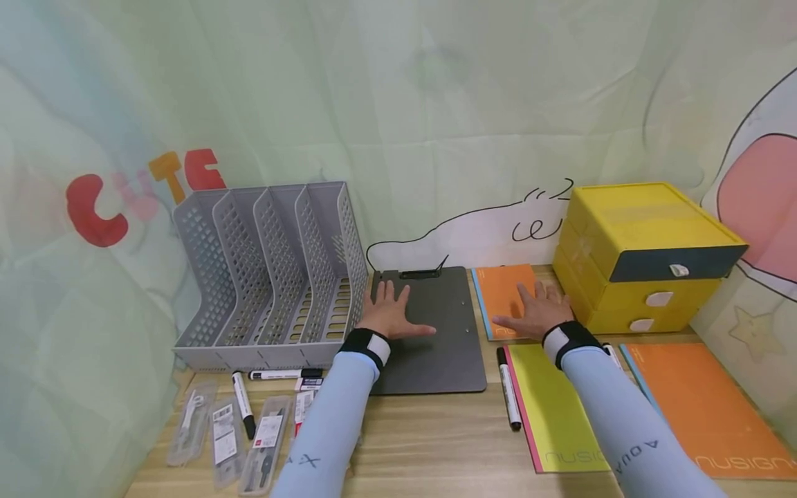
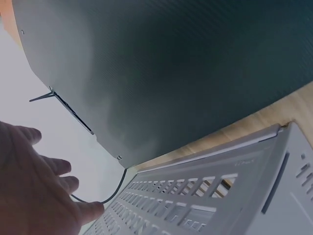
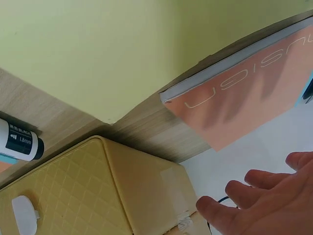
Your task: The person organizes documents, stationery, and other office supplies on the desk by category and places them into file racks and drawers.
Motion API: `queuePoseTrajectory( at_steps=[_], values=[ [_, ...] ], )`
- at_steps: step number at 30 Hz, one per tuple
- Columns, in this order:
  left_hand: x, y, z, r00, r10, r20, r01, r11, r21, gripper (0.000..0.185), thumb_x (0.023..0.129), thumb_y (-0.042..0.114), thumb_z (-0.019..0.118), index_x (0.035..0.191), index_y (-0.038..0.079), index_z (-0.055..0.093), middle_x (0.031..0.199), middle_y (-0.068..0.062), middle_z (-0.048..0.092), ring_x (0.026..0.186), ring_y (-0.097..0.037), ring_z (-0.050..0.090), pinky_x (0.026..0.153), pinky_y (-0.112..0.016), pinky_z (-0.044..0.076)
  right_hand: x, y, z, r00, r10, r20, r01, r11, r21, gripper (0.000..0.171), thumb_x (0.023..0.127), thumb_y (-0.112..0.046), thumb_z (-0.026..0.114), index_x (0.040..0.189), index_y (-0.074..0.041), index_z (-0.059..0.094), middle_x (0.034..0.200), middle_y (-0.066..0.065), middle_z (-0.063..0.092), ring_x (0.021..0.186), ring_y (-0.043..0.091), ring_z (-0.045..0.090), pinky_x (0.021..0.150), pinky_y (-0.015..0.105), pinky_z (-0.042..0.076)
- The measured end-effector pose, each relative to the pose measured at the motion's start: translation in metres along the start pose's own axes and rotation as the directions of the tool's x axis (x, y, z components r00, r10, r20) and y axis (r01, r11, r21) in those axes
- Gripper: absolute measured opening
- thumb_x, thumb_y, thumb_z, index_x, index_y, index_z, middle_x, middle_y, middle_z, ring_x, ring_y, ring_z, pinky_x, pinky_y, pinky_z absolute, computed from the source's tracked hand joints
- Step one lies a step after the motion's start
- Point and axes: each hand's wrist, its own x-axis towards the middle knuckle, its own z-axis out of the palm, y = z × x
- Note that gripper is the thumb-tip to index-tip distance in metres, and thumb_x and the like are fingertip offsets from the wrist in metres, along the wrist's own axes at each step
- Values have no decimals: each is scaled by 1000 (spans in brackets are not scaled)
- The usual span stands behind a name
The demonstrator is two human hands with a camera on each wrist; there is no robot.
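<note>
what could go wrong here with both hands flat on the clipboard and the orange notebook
The left hand lies flat on the dark clipboard, close beside the grey file rack; sliding the board left could knock the rack. The right hand rests on the orange notebook, which sits near the yellow drawer box, so lifting it might catch that box. A black marker lies between the clipboard and the yellow-green notebook and could roll if either is moved.

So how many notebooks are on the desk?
3. A small orange notebook under the right hand, a yellow-green notebook in front of it, and a big orange notebook at far right. None looks hidden.
</note>
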Motion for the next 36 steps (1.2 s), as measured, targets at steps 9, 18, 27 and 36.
queuePoseTrajectory(
  at_steps=[9, 18, 27, 36],
  values=[
    [2, -4, 11, 994, -86, -67, 84, 996, -38, 104, 83, 74, 58, 157, 8, 25, 156, -32, 21, 144, -44, 24, 112, -57, 29, -1, -26, 2, 997, -74, -35, 74, 997, 14, 91, 92, -63, 55, 149, 5, 35, 147, 34, 37, 133, 54, 35, 100, 65, 37],
    [-4, -2, 18, 980, -146, -136, 149, 989, 17, 95, 86, 67, 61, 150, 1, 38, 140, -34, 45, 130, -43, 46, 100, -50, 45, -1, -55, 13, 996, -89, -24, 89, 996, 0, 79, 94, -52, 62, 143, 7, 45, 133, 30, 53, 120, 47, 51, 99, 56, 44],
    [-1, 0, 28, 969, -199, -150, 204, 979, 17, 91, 88, 65, 61, 150, 2, 39, 137, -31, 49, 127, -42, 47, 98, -53, 45, -6, -74, 16, 997, -79, 22, 77, 994, 78, 65, 95, -43, 65, 131, 10, 56, 121, 29, 61, 112, 43, 58, 95, 52, 47],
    [-3, 0, 33, 951, -278, -137, 277, 960, -26, 87, 89, 61, 63, 147, 0, 43, 132, -33, 53, 120, -44, 53, 94, -52, 48, -6, -86, 23, 996, -75, 40, 70, 992, 105, 37, 95, -35, 66, 85, 0, 63, 69, 8, 58, 66, 22, 57, 64, 40, 49]
  ],
)
